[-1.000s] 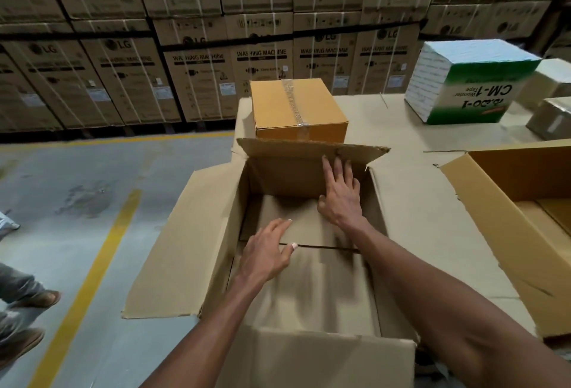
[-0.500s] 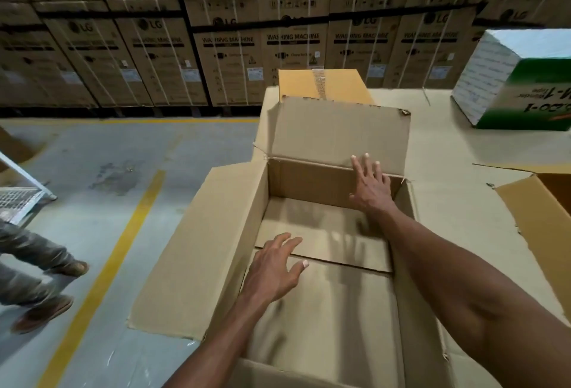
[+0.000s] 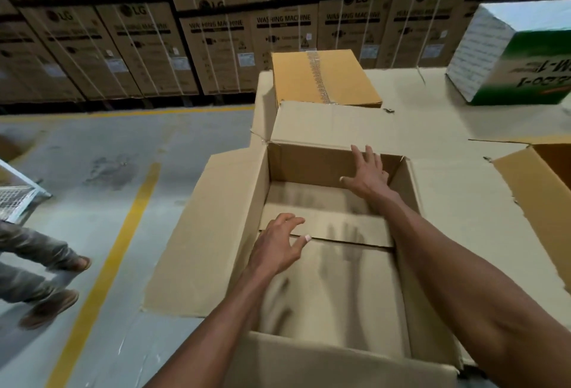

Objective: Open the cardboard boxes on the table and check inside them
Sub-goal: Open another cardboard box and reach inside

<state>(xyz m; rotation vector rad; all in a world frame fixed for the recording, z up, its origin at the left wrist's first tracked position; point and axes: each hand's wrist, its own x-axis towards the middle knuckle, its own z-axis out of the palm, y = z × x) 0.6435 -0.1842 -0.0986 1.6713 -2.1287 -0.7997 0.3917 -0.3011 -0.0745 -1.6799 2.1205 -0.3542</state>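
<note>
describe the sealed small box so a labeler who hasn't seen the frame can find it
Start at the big open cardboard box that both hands reach into, at the table's near left edge. Directly behind its raised far flap sits the small sealed box. Unlike the open cartons and the green-and-white printed box to the right, it is plain orange-brown, closed, with a tape strip down its top.

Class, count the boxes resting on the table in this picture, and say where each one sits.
4. Open box under both hands; taped box behind it; green-and-white box far right; another open box cut off at the right edge. More may lie outside the view.
</note>
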